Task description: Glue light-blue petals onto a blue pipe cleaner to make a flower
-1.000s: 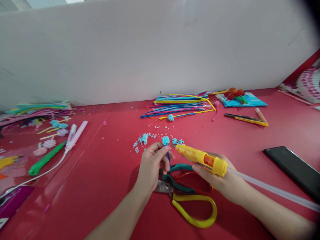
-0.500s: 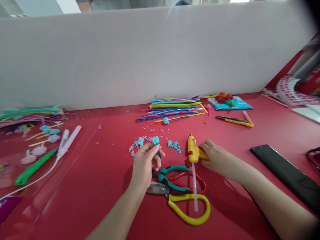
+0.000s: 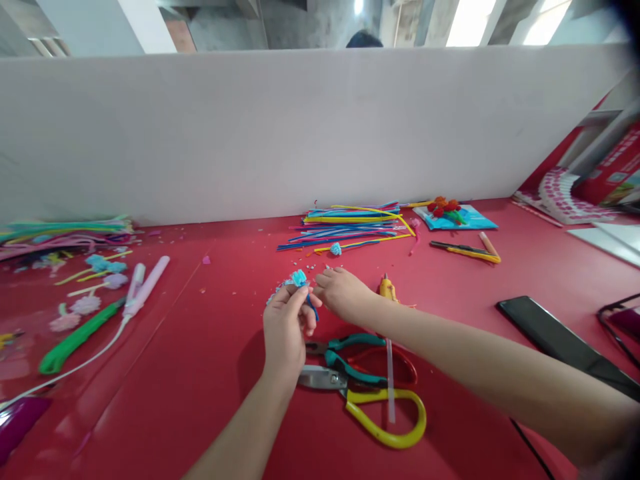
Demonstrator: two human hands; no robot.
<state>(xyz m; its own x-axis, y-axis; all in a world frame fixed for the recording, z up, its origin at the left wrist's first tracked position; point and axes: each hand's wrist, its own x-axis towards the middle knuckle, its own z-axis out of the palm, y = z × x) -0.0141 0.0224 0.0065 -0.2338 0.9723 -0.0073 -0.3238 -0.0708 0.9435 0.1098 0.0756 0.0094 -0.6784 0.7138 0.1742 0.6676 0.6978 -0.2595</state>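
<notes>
Flower [image 3: 300, 278]: fluffy lt-blue head, dk-blue stem, pinched in left hand [image 3: 284, 327].

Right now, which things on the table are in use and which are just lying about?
In use: left hand holding the blue flower; right hand reaching to it; blue scraps beside them.

Lying about: glue gun, scissors, pliers, stems, phone, green knife.
</notes>
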